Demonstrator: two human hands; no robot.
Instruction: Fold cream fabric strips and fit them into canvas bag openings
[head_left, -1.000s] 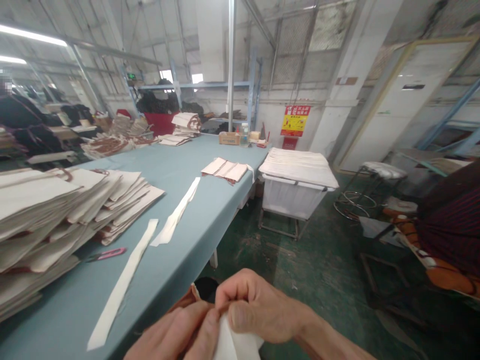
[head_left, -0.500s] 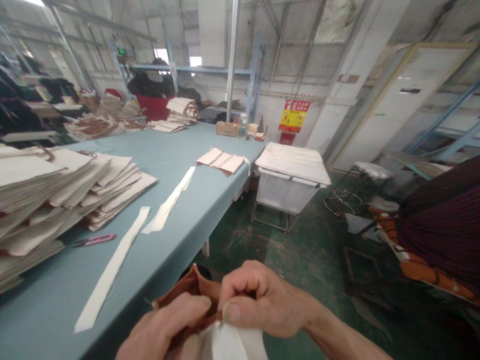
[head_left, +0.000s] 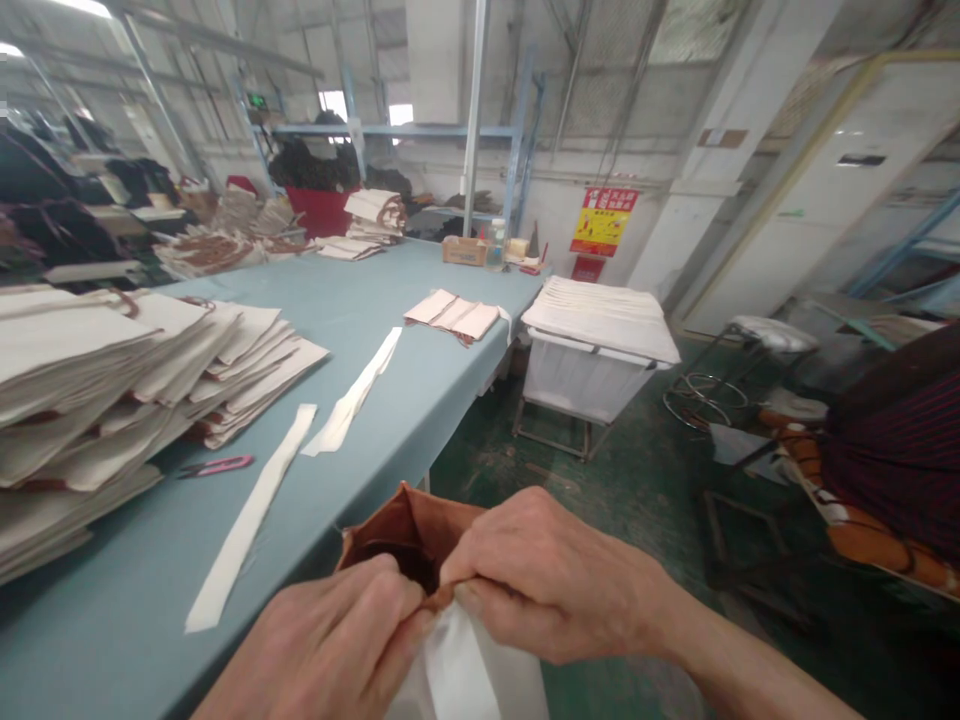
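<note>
Bag (head_left: 442,520) open at the mouth, rim pinched in both my hands.
Head view: the bag is at bottom centre, brown inside, white outside; my left hand (head_left: 330,640) and right hand (head_left: 555,580) are closed on its rim, fingertips just beside each other. I judge this one partway: opened out, not yet set down. Whether the pile (head_left: 135,400) at left is done, I can't tell. Count: one bag held, two strips (head_left: 253,520), one pair of snips (head_left: 229,464) on the table (head_left: 247,290), one pile, its layers too overlapped to number.
</note>
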